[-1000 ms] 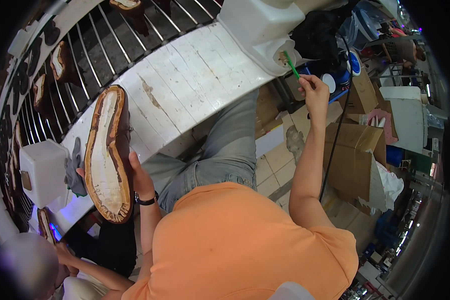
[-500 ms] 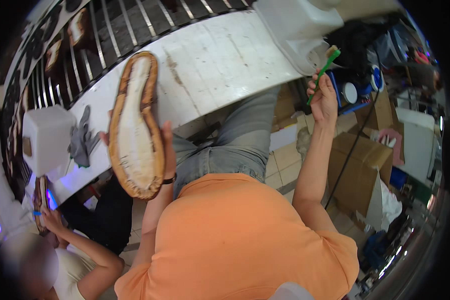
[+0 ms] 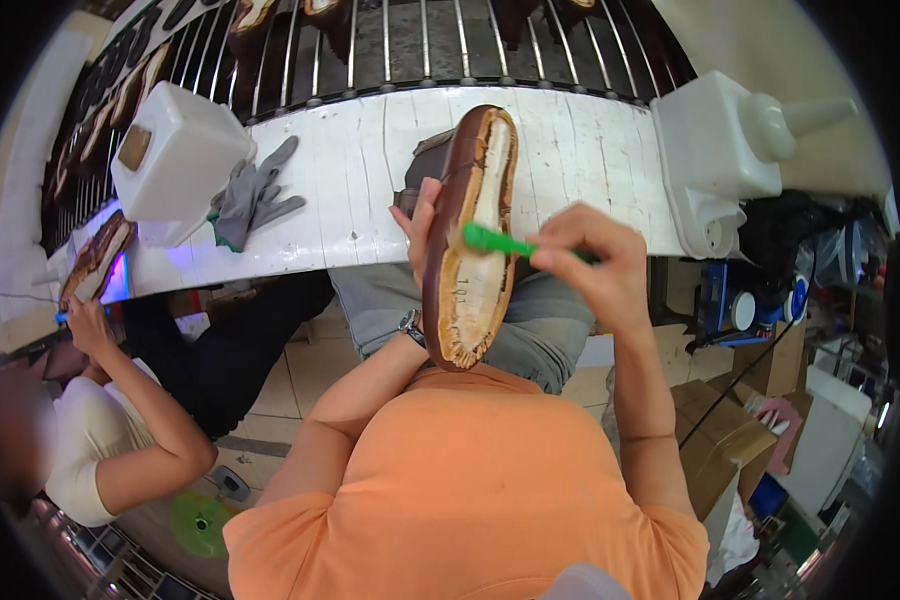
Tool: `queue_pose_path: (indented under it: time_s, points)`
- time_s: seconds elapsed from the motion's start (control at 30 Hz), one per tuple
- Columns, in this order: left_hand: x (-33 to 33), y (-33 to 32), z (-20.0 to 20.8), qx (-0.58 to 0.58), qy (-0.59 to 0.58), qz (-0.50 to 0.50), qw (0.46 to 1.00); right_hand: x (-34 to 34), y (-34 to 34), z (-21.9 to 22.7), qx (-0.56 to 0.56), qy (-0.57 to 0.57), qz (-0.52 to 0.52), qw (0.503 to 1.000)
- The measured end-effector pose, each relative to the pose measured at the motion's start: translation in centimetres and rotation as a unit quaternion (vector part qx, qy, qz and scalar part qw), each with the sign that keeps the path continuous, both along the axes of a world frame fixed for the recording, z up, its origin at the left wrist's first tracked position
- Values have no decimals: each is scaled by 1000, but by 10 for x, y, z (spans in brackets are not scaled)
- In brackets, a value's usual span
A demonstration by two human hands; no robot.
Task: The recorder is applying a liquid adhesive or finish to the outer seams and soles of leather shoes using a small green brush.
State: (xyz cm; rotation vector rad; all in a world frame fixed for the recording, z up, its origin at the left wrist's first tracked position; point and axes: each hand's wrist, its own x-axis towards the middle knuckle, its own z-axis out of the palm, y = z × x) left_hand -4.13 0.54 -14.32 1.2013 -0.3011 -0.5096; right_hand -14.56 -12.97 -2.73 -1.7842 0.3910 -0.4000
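A brown leather shoe upper on its last (image 3: 450,280) stands lengthwise before me, its pale underside and tan rim turned up and to the right. My left hand (image 3: 422,215) grips it from the left side, with part of the hand hidden behind it. In my right hand (image 3: 610,262) is a green-handled brush (image 3: 500,242), held in a pinch. The brush head meets the tan rim on the left side of the underside, around mid-length. Behind the shoe upper, a dark flat object (image 3: 425,165) lies partly hidden on the white table (image 3: 350,190).
A grey glove (image 3: 255,195) and a white plastic container (image 3: 185,160) sit on the left of the table. Another white container (image 3: 720,150) stands right. Beyond runs a metal bar rack (image 3: 425,50) bearing shoe uppers. At left a co-worker (image 3: 135,430) handles another shoe upper (image 3: 100,260).
My right hand has brought the brush in from the far right onto the shoe upper. The shoe upper has tilted, showing its brown side. The whole view has swung to the right.
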Motion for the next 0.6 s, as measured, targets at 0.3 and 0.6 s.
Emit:
queue_pose_path:
  time_s: [0.3, 0.6]
  points:
    - [7, -5, -14, 75, -501, 143, 850, 6, 3, -20, -79, -26, -86, 993]
    - [6, -2, -23, 108, -547, 123, 821, 46, -54, -48, -137, 53, -186, 971]
